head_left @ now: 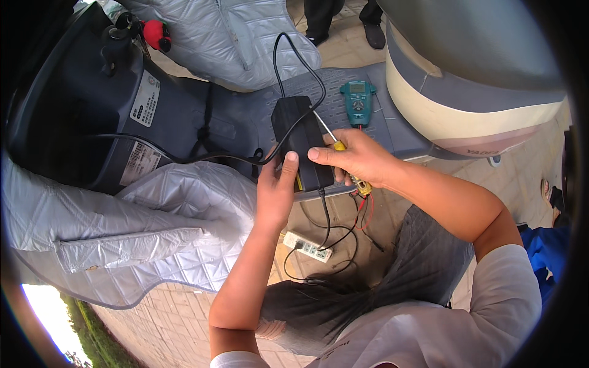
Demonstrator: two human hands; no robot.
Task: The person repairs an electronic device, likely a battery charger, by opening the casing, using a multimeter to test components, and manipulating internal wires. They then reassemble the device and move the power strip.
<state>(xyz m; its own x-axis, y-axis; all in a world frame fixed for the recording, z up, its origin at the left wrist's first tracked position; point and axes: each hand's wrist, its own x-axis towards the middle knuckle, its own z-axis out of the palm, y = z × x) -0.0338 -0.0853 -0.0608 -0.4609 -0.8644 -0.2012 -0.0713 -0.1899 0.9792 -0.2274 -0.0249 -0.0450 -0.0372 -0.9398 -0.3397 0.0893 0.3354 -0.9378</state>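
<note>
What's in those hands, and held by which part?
Left hand: a black box by its left side. Right hand: a screwdriver by its yellow handle, thumb on the box.

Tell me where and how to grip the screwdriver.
Take the screwdriver by its yellow handle, probably from the right, as the right hand does: it is thicker than the slim shaft, which points away from the person, beside the black box.

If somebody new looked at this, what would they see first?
Probably the black box right in the middle, with the left hand gripping its near end and the right hand holding a yellow-handled screwdriver beside it. Next might be the teal meter lying just beyond the right hand, then the bright red thing near the top left.
</note>
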